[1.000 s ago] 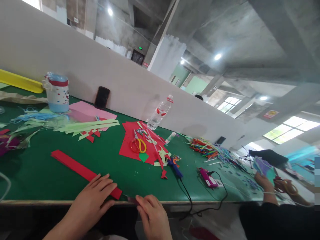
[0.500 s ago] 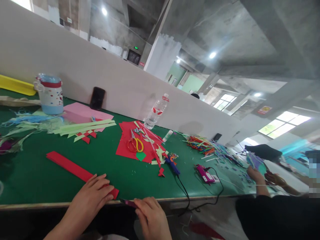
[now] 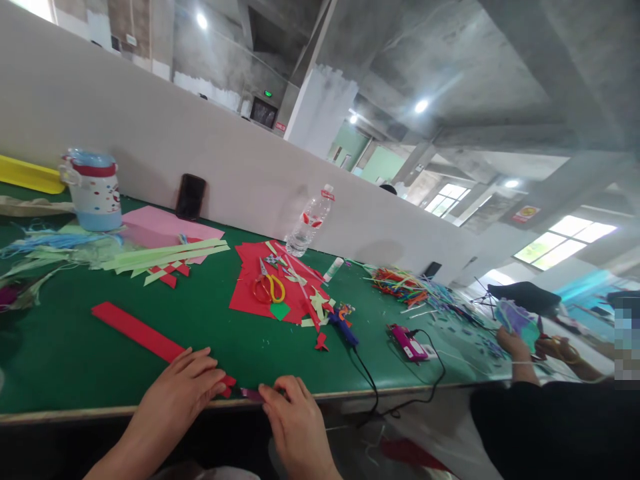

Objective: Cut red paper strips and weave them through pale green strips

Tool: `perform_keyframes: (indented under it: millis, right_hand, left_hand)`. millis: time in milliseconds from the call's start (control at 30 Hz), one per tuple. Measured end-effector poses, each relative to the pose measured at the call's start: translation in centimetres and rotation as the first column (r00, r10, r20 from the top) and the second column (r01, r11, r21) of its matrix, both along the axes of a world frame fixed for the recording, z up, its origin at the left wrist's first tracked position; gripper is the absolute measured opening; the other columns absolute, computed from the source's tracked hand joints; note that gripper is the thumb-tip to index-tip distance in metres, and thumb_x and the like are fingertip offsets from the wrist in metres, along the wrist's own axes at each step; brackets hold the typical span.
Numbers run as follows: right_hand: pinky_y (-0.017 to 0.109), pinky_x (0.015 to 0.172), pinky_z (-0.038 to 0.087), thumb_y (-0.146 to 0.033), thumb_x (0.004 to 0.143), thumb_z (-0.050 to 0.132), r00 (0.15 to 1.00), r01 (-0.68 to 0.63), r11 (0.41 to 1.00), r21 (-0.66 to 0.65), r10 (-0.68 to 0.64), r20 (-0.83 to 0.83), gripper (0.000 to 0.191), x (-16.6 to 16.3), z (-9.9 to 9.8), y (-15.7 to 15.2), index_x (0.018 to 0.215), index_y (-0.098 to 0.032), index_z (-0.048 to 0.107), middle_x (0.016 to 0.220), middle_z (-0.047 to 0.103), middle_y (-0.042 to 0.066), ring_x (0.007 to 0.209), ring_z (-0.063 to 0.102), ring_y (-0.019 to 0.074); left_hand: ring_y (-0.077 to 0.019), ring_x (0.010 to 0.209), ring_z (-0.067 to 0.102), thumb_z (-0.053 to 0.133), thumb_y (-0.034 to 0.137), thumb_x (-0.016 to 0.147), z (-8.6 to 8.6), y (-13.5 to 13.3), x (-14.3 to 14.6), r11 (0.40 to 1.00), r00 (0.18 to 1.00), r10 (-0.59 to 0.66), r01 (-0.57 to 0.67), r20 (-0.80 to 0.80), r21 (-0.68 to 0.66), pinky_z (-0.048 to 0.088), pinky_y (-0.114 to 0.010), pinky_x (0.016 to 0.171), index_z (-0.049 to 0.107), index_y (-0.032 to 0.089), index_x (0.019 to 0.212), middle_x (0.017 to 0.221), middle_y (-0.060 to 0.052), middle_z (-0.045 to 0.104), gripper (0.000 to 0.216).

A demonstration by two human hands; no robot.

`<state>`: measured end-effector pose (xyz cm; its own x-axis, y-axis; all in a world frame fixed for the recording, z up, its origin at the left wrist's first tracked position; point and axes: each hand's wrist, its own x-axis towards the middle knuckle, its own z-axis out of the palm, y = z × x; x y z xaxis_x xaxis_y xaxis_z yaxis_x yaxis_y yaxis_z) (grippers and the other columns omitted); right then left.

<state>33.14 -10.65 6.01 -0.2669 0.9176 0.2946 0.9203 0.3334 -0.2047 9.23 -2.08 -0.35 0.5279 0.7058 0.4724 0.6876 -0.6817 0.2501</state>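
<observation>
A folded red paper strip (image 3: pixel 137 332) lies slantwise on the green table, its near end by the front edge. My left hand (image 3: pixel 187 387) rests on that end with fingers stretched and flat, pressing it down; part of the strip is hidden beneath. Just to the right, my right hand (image 3: pixel 295 417) is closed around a slim purple utility knife (image 3: pixel 251 395). Its tip points left towards the strip's end, with a small gap between them. Most of the knife's handle is hidden by my fingers.
Beyond my hands are red paper sheets (image 3: pixel 245 293) with yellow-handled scissors (image 3: pixel 270 287), a blue glue gun (image 3: pixel 343 329) with a cord, and a water bottle (image 3: pixel 310 223). Pale green strips (image 3: pixel 165 255) lie left. A magenta device (image 3: pixel 407 343) sits right, near a co-worker's hand (image 3: pixel 515 343).
My right hand has shifted slightly left and up with the knife, and its fingers are more bent. My left hand stays on the strip. The view has moved a little.
</observation>
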Motion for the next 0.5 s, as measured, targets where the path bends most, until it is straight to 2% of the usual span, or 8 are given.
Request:
perform_keyframes:
  millis: [133, 233, 333, 433, 500]
  right_hand:
    - [0.033, 0.072, 0.049, -0.01, 0.091, 0.056, 0.997, 0.055, 0.998, -0.013, -0.054, 0.05, 0.032, -0.1, 0.1, 0.5, 0.116, -0.027, 0.068, 0.095, 0.065, 0.006, 0.083, 0.061, 0.0223]
    - [0.033, 0.071, 0.047, -0.012, 0.092, 0.057, 0.997, 0.064, 0.998, -0.024, -0.062, 0.054, 0.032, 0.0, 0.0, 0.7, 0.117, -0.028, 0.068, 0.095, 0.066, 0.005, 0.083, 0.06, 0.0226]
    - [0.034, 0.071, 0.046, -0.013, 0.092, 0.057, 0.998, 0.053, 0.998, -0.033, -0.052, 0.04, 0.032, 0.1, -0.2, 0.8, 0.117, -0.028, 0.068, 0.095, 0.066, 0.005, 0.084, 0.06, 0.0228]
    - [0.034, 0.071, 0.045, -0.012, 0.092, 0.057, 0.998, 0.047, 0.998, -0.035, -0.045, 0.036, 0.032, 0.1, -0.4, 0.9, 0.118, -0.028, 0.068, 0.095, 0.066, 0.005, 0.084, 0.059, 0.023]
    - [0.034, 0.07, 0.045, -0.012, 0.092, 0.057, 0.998, 0.046, 0.998, -0.036, -0.044, 0.038, 0.033, 0.1, -0.5, 1.1, 0.118, -0.028, 0.069, 0.095, 0.066, 0.005, 0.085, 0.059, 0.023]
  left_hand:
    - [-0.0219, 0.116, 0.066, 0.056, 0.046, 0.095, 0.2, -0.1, -0.8, 0.999, 0.998, -0.05, 0.051, -0.033, 0.019, 0.048, -0.037, 0.103, 0.073, 0.035, 0.111, 0.111, 0.002, 0.077, 0.026]
    - [-0.0248, 0.122, 0.063, 0.066, 0.052, 0.086, 0.7, -0.4, -1.9, 0.993, 0.99, -0.117, 0.118, -0.08, 0.018, 0.044, -0.04, 0.108, 0.067, 0.04, 0.122, 0.125, 0.002, 0.072, 0.038]
    - [-0.0311, 0.131, 0.055, 0.069, 0.057, 0.082, 0.9, -0.8, -2.9, 0.985, 0.972, -0.173, 0.17, -0.161, -0.028, 0.037, -0.051, 0.113, 0.053, 0.044, 0.136, 0.138, 0.001, 0.063, 0.058]
    - [-0.0405, 0.137, 0.045, 0.07, 0.062, 0.077, 0.6, -1.2, -3.3, 0.985, 0.963, -0.168, 0.155, -0.213, -0.074, 0.03, -0.067, 0.11, 0.037, 0.051, 0.144, 0.149, -0.003, 0.051, 0.075]
    - [-0.0425, 0.139, 0.041, 0.071, 0.065, 0.075, 0.3, -1.3, -3.4, 0.986, 0.964, -0.153, 0.136, -0.216, -0.091, 0.026, -0.071, 0.11, 0.033, 0.052, 0.145, 0.153, -0.006, 0.045, 0.081]
